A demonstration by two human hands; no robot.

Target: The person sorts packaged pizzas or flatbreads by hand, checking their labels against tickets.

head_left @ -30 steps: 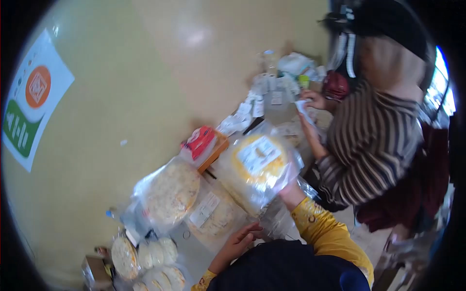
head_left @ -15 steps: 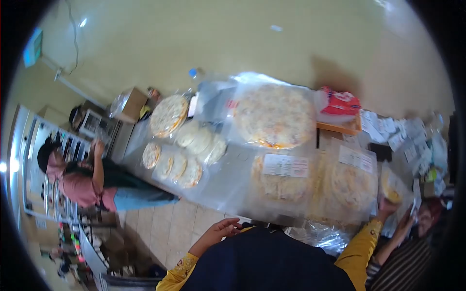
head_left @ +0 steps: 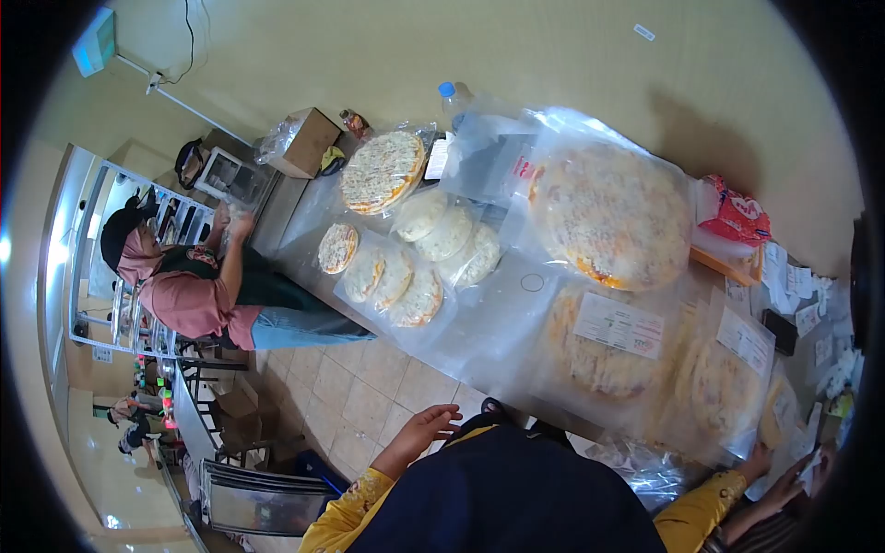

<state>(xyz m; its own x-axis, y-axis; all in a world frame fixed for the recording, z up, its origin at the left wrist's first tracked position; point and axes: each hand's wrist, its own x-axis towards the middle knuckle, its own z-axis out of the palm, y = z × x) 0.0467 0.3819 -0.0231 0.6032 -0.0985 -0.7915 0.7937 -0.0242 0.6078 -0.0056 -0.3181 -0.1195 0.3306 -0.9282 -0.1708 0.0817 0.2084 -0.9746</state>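
Observation:
My left hand (head_left: 426, 431) is held in front of my body near the table's front edge, fingers apart, with nothing in it. At the far right my right hand (head_left: 758, 463) has its fingers closed at the lower edge of a small bagged pizza (head_left: 779, 417). Left of that pizza lie two stacks of bagged pizzas with paper labels, a right stack (head_left: 724, 382) and a middle stack (head_left: 604, 355). Behind them is a large bagged pizza (head_left: 613, 217). Farther left are a bagged round pizza (head_left: 383, 172), small pizzas in one bag (head_left: 395, 281) and pale rounds in another (head_left: 442, 230).
A co-worker (head_left: 198, 290) in pink stands at the table's left end. Another person's hands (head_left: 797, 479) are close beside my right hand, by loose papers. A red packet (head_left: 737, 212), a bottle (head_left: 454, 103) and a cardboard box (head_left: 309, 143) stand along the back.
The view has swung, so the table appears farther right and sharper. My right hand and the small bagged pizza now sit lower and farther right in view. My left hand keeps its pose.

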